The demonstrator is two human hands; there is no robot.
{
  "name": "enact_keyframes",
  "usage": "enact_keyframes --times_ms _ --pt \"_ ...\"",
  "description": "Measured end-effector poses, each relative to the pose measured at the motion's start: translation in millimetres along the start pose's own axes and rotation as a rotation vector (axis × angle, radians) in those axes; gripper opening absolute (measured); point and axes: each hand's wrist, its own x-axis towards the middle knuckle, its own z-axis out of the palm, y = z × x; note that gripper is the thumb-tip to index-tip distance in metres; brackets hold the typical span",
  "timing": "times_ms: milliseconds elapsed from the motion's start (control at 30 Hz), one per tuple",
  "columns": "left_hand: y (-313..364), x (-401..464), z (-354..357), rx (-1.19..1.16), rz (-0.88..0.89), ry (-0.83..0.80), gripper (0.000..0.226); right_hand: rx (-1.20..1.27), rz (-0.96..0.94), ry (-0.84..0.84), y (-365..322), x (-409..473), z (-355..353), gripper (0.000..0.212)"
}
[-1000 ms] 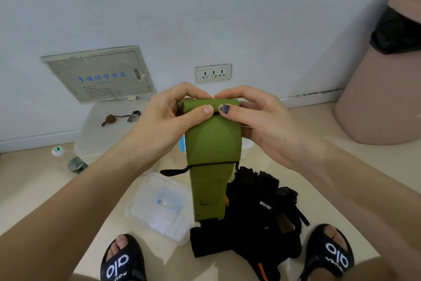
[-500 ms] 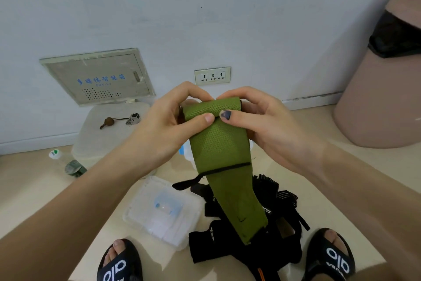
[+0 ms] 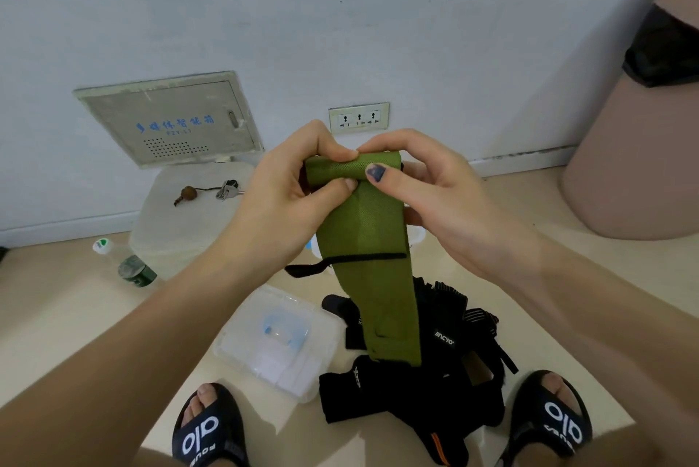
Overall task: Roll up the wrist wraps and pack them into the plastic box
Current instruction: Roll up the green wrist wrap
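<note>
I hold a green wrist wrap (image 3: pixel 365 239) up in front of me, its top end rolled into a short tube. My left hand (image 3: pixel 287 198) pinches the left part of the roll between thumb and fingers. My right hand (image 3: pixel 435 198) pinches the right part, thumb on the front. The loose tail hangs down with a thin black loop across it. A pile of black wraps and gloves (image 3: pixel 427 383) lies on the floor between my feet. A clear plastic lid with a blue handle (image 3: pixel 280 338) lies on the floor, left of the pile. The box itself is mostly hidden behind my hands.
A large white plastic container (image 3: pixel 189 216) stands by the wall with keys (image 3: pixel 223 190) on its lid. A plastic bottle (image 3: pixel 125 262) lies on the floor at the left. A big pink bin (image 3: pixel 635 163) stands at the right. My sandalled feet (image 3: pixel 208 425) frame the pile.
The roll at the top of the green wrap has grown a little thicker. The hanging tail swung right, then back to hang nearly straight down.
</note>
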Motion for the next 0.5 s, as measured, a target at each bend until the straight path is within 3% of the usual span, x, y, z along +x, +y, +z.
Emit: enact_keyframes --times_ms 200,500 --pt "1.3 -1.3 7.2 -0.011 -0.012 0.003 0.017 -0.005 -0.004 0.071 2.2 -0.2 3.2 0.007" --pt "1.4 0.2 3.1 -0.125 -0.271 -0.072 0.03 0.122 0.003 0.082 0.2 2.2 -1.4 0.014"
